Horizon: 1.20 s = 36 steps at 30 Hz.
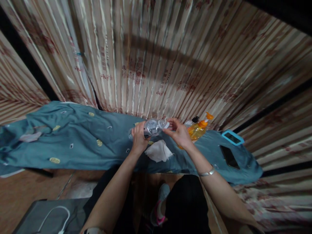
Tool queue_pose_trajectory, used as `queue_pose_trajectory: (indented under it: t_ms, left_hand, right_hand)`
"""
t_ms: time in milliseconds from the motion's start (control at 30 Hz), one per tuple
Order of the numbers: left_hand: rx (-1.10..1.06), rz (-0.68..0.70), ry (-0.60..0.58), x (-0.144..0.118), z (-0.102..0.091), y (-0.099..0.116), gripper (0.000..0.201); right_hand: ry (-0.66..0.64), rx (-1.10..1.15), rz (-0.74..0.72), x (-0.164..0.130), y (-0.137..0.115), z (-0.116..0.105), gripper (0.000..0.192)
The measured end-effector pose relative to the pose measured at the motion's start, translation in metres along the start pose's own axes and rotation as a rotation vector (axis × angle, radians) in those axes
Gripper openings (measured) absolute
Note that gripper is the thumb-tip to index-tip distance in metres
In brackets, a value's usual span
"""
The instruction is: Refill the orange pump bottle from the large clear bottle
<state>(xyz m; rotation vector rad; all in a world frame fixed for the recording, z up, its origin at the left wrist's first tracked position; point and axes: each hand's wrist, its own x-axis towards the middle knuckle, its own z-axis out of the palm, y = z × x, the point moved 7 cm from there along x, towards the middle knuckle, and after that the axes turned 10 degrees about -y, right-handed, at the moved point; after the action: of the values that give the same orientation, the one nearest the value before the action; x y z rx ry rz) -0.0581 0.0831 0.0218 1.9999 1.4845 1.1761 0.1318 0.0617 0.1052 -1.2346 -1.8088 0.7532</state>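
Observation:
A clear plastic bottle (153,127) lies tilted sideways between my hands, its neck pointing right. My left hand (139,138) is wrapped round the bottle's body. At the neck, the thumb and fingers of my right hand (179,132) pinch the white cap (166,125); whether the cap is loose from the neck I cannot tell. Just below the bottle a crumpled white cloth (159,151) rests on the blue-green cover. Behind my right hand stands a pump bottle (198,131) with yellow-orange liquid and an orange pump, beside a clear bottle with a black top (195,119).
The blue-green patterned cover (83,143) is spread over a long, narrow surface. To the right lie a dark phone (229,157) and a blue-framed device (232,137). A pleated curtain (146,65) hangs behind. At lower left, a white cable (55,209) lies on a grey case (31,216).

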Motion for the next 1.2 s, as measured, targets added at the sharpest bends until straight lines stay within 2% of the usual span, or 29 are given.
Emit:
queue_pose_trajectory:
  t_ms: [200, 367, 500, 633, 767, 833, 967, 1033, 1100, 1200]
  left_hand:
    - [0.087, 0.044, -0.07, -0.004, -0.001, 0.011, 0.074]
    - [0.119, 0.045, -0.104, -0.004, 0.001, 0.013, 0.075]
    - [0.119, 0.045, -0.121, -0.004, 0.005, 0.012, 0.076]
    - [0.097, 0.031, -0.141, -0.003, 0.012, 0.01, 0.077]
    - [0.087, 0.028, -0.136, -0.003, 0.015, 0.01, 0.077]
    - [0.091, 0.027, -0.138, -0.003, 0.015, 0.011, 0.076]
    - [0.106, 0.018, -0.168, -0.002, 0.015, 0.012, 0.076]
    - [0.112, 0.017, -0.176, -0.001, 0.016, 0.011, 0.077]
    - [0.114, 0.021, -0.174, -0.001, 0.016, 0.011, 0.077]
    - [0.109, 0.023, -0.157, -0.001, 0.015, 0.01, 0.076]
  right_hand:
    - [-0.084, -0.141, -0.036, -0.008, -0.008, -0.005, 0.038]
    - [-0.152, -0.314, -0.081, -0.012, -0.014, -0.011, 0.038]
    - [-0.225, -0.358, -0.094, -0.011, -0.012, -0.011, 0.037]
    - [-0.199, -0.499, -0.047, -0.005, -0.006, -0.01, 0.031]
    - [-0.154, -0.718, 0.034, -0.001, -0.002, -0.011, 0.043]
    - [-0.151, -0.708, 0.018, 0.001, -0.004, -0.011, 0.039]
    - [-0.232, -0.646, -0.066, 0.003, -0.011, -0.006, 0.034]
    - [-0.244, -0.722, -0.035, 0.005, -0.01, -0.005, 0.026]
    - [-0.235, -0.783, 0.026, 0.007, -0.009, -0.006, 0.034]
    - [-0.266, -0.736, 0.044, 0.008, -0.012, -0.006, 0.033]
